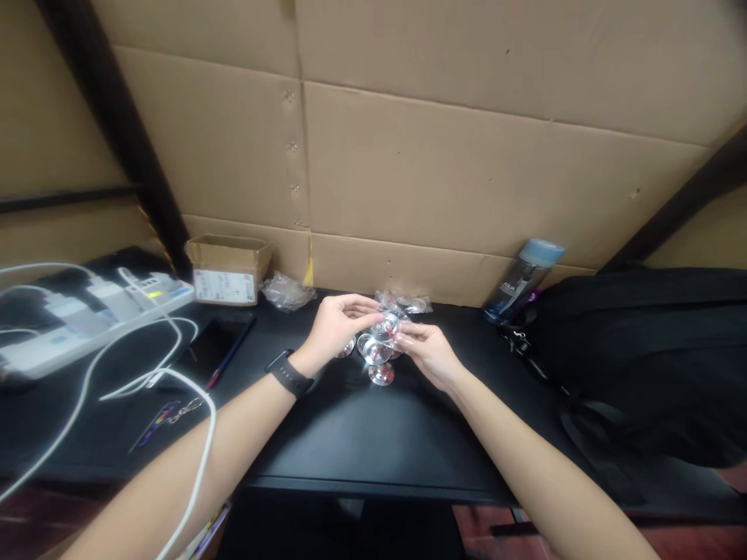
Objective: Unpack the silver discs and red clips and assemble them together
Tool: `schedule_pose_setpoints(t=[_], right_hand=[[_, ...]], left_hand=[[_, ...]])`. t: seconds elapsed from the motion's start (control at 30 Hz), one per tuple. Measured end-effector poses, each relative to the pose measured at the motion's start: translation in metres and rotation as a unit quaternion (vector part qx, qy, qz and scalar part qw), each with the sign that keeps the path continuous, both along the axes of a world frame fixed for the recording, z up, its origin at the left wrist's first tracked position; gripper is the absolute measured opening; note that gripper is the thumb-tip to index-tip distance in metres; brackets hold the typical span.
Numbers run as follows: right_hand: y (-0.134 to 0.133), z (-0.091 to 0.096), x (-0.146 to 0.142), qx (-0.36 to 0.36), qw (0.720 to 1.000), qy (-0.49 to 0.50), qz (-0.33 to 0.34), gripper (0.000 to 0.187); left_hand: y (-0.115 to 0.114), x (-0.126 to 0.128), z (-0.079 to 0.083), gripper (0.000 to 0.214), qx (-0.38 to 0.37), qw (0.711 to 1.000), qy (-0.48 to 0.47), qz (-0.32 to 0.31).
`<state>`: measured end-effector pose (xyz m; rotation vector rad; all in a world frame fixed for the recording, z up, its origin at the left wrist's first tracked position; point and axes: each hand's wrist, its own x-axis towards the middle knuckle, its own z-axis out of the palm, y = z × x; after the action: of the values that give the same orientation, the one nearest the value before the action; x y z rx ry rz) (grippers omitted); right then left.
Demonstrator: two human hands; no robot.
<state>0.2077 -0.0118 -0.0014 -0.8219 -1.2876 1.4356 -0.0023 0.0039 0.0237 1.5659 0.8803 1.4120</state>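
Note:
Over the middle of a black table (362, 435), my left hand (337, 327) and my right hand (429, 351) meet with fingers pinched around a small clear plastic piece with a red spot (390, 324). Just below them stand small clear stemmed cups (377, 354), one with a round base on the table. I cannot tell exactly which piece each hand grips. A black watch (289, 375) sits on my left wrist. Crumpled clear plastic bags (405, 302) lie right behind the hands.
A small open cardboard box (227, 268) and another crumpled bag (285, 292) sit back left. A power strip (87, 311) with white cables (145, 373), a dark phone (201, 350) and a pen lie left. A water bottle (522, 280) and black backpack (642, 350) are right. Cardboard wall behind.

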Motion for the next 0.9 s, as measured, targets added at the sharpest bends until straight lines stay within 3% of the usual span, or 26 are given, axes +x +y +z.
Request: schedule_pose_setpoints(t=[0.2,0.33,0.43,0.5,0.63,0.77,0.9], right_hand=[[0.006,-0.003,0.002,0.03,0.997,-0.046,-0.062,0.026],[0.013,0.001,0.012,0.024,0.988,-0.071,-0.137,0.03],[0.017,0.002,0.017,0.025,0.982,-0.083,-0.166,0.031],[0.018,0.002,0.018,0.03,0.982,-0.085,-0.167,0.031],[0.017,0.002,0.019,0.034,0.982,-0.094,-0.162,0.031],[0.018,0.002,0.02,0.06,0.975,-0.135,-0.166,0.029],[0.019,0.0,0.021,0.112,0.957,-0.199,-0.176,0.025]], left_hand=[[0.006,-0.003,0.003,0.027,0.031,0.999,0.018,0.029],[0.027,-0.037,0.007,0.039,0.052,0.989,0.047,0.127],[0.045,-0.08,0.01,0.038,0.097,0.933,0.109,0.33],[0.055,-0.108,0.008,0.025,0.102,0.886,0.18,0.416],[0.068,-0.138,-0.003,0.025,0.09,0.835,0.308,0.448],[0.068,-0.138,-0.015,0.027,0.068,0.794,0.421,0.433],[0.063,-0.135,-0.019,0.026,0.073,0.753,0.455,0.469]])
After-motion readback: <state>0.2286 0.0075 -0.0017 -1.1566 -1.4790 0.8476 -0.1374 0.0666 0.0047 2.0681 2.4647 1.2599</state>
